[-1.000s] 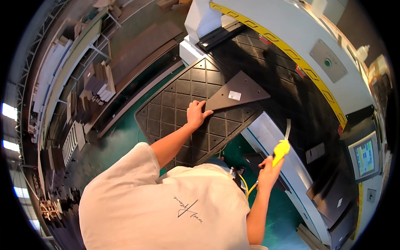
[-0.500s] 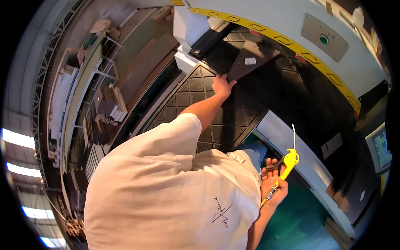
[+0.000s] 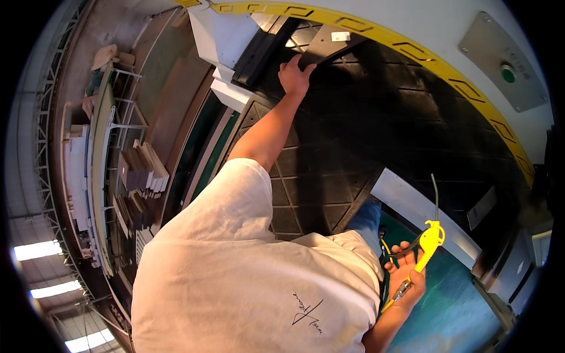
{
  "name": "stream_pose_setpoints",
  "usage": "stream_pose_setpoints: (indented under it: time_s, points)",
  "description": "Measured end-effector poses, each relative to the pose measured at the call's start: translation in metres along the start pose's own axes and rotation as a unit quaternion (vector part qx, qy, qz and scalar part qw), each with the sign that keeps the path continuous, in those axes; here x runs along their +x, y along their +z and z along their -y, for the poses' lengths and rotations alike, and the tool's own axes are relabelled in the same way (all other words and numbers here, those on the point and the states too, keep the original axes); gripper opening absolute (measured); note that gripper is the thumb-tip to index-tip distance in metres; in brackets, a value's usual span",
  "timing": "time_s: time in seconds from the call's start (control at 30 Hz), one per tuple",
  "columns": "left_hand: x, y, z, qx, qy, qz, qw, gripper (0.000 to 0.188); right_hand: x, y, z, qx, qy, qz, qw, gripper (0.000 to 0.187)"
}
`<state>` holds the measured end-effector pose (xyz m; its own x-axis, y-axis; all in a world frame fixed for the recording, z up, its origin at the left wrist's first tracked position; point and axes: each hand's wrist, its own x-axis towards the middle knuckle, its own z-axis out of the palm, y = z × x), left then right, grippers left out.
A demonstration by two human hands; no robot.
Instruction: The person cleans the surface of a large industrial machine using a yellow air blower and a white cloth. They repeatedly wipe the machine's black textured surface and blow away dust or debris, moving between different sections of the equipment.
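Observation:
With its fingers at the near corner, my left hand (image 3: 294,77) grips a flat dark brown panel (image 3: 321,46) that carries a small white label. The panel lies over the black, grid-grooved bed (image 3: 286,176) of a machine, and its far part passes beneath the yellow-striped edge. My right hand (image 3: 407,279), palm up at the lower right, holds a yellow air blow gun (image 3: 431,238) with a thin metal nozzle pointing away from me. A yellow hose with a metal coupling runs from the gun's handle past my wrist.
A pale machine beam with a yellow band (image 3: 406,50) arches over the bed; a green button (image 3: 508,73) sits on its plate. A white metal rail (image 3: 412,209) borders the bed at right. Racks with stacked boards (image 3: 144,167) stand at left. More panels (image 3: 518,265) lean at right.
My left hand has pushed the panel farther away, deeper under the yellow-striped beam. My right hand still holds the blow gun, and the whole view has shifted a little.

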<state>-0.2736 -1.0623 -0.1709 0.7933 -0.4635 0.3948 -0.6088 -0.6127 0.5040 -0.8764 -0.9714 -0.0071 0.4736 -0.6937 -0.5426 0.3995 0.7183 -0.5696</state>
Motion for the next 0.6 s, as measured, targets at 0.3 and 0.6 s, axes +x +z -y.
stream_pose_setpoints:
  time_s: [0.3,0.6]
  points:
    - [-0.007,0.014,-0.004,0.022,0.009,-0.060,0.998,0.050,0.016,0.051,0.027,-0.033,-0.043,0.038,0.998,0.096]
    - [-0.009,0.017,-0.005,0.019,0.014,-0.053,0.998,0.042,0.006,0.124,0.050,-0.146,-0.126,0.020,0.981,0.086]
